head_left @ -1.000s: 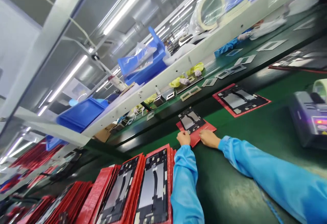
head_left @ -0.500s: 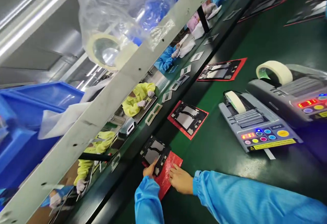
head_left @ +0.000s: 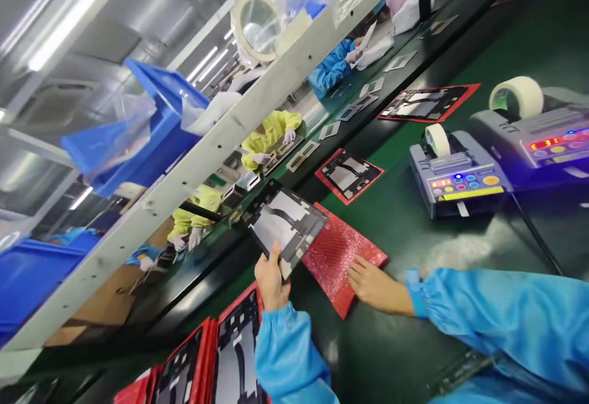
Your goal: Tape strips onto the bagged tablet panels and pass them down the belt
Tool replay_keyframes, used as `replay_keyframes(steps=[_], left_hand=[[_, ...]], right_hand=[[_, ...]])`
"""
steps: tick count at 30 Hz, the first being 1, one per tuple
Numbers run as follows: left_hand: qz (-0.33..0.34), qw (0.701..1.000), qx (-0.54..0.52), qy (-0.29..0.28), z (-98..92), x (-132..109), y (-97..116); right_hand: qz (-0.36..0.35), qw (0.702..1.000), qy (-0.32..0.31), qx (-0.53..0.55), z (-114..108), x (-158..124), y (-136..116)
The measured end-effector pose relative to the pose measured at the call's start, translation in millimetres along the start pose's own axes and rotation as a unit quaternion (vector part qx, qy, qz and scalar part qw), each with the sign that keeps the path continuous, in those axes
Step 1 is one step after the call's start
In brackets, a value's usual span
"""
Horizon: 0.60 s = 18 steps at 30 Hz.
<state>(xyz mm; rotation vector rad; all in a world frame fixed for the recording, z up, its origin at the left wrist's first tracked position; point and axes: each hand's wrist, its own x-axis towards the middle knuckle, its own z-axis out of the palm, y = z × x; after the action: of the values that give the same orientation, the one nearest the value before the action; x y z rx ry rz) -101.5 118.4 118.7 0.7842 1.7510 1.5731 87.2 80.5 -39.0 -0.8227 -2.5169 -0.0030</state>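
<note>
My left hand [head_left: 272, 281] is closed on the near edge of a flat black electronic panel [head_left: 283, 223], thumb on top, fingers underneath. The panel carries pale silver blocks and a dark curved strip. It is tilted and raised at the left edge of a red bubble-wrap bag [head_left: 338, 256], which lies on the green surface. My right hand [head_left: 375, 284] is on the bag's right side, fingers together and bent against it. Several similar panels in red bags [head_left: 237, 349] stand stacked at the lower left.
Farther along lie a panel on red wrap [head_left: 350, 177] and another such panel [head_left: 421, 104]. Two tape dispensers [head_left: 460, 177] stand at the right, with a cable [head_left: 536, 232]. A white metal beam [head_left: 221, 146] slants across the left. Co-workers in yellow sleeves [head_left: 271, 137] and blue sleeves work beyond it.
My left hand has lifted the black panel off the red bag, exposing more bubble wrap. My right hand stays on the bag. The view has shifted, bringing the lower-left stack into sight.
</note>
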Motion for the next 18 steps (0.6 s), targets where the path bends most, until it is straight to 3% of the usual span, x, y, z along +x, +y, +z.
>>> replay_keyframes(steps=[3,6,10,12,14,16,18], left_hand=[[-0.027,0.998,-0.024,-0.055,-19.6,-67.3,-29.5],[-0.07,0.989,-0.057,-0.117,-29.5,-111.7,-69.8],[-0.114,0.97,-0.094,-0.191,-22.7,-132.0,-113.3],[-0.123,0.965,-0.104,-0.206,-16.3,-134.5,-125.9],[-0.126,0.965,-0.107,-0.206,-12.2,-138.3,-134.1],[-0.127,0.967,-0.111,-0.189,-10.6,-145.1,-140.0],[-0.13,0.971,-0.118,-0.161,-9.4,-153.8,-144.9]], right_hand=[[0.045,0.999,-0.026,-0.009,-6.3,-57.9,-18.5],[0.088,0.995,-0.05,-0.004,-14.0,-89.7,-34.5],[0.105,0.99,-0.078,0.057,-39.8,-108.4,-49.7],[0.128,0.987,-0.036,0.086,-57.0,-122.0,-51.0],[0.173,0.977,0.053,0.115,-72.6,-139.2,-41.8],[0.278,0.932,0.165,0.163,-84.8,-153.9,-18.9],[0.422,0.826,0.273,0.256,-93.5,-159.2,15.2]])
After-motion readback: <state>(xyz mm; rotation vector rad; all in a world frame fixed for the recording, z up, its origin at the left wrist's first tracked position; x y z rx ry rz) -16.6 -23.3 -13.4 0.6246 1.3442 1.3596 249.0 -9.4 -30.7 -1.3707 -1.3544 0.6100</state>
